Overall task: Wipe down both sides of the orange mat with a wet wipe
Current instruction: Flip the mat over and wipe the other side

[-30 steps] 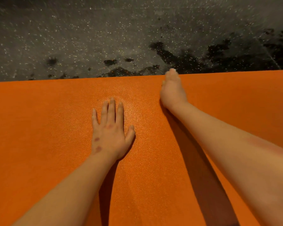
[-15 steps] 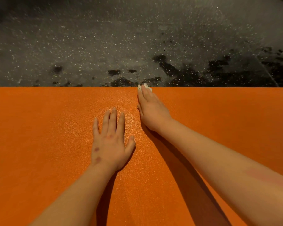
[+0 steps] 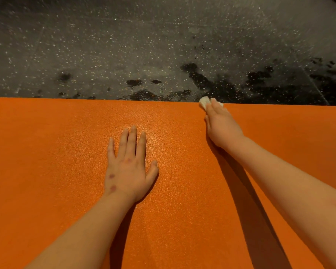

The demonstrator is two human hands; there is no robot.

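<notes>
The flat, textured orange foam mat is lying spread across the near part of the scene, its far edge running straight from left to right. The left hand is resting palm down near the mat's centre, fingers straight and slightly apart, thumb out to the right. The right hand is reaching to the far edge, right of the left hand and well apart from it. Its fingers are lying straight and together, pressing a small white crumpled wet wipe onto the mat at that edge. The wipe is showing just past the fingertips, on both sides of them. Beyond the mat, the dark speckled floor is showing black wet-looking patches close to the far edge.
</notes>
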